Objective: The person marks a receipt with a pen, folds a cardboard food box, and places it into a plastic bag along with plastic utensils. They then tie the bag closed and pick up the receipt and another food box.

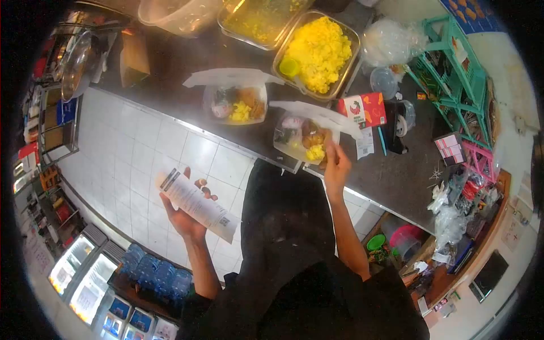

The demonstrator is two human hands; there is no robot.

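Observation:
Over the floor to the left, my left hand (190,224) is closed around a long white printed receipt (199,205), its print facing up. My right hand (338,165) is at the near right corner of an open white takeaway box (289,152), its fingers closed on the edge. Inside that box are a wrapped item, a brown piece of food and some yellow rice (315,152). Just left of it stands a second open takeaway box (258,117) with similar food. Both lids are folded back.
A metal tray of yellow rice (323,48) with a green cup (289,67) stands behind the boxes. A red-and-white printed card (362,110), another receipt (365,143) and a blue pen (382,141) lie to the right. A green rack (453,73) stands beyond.

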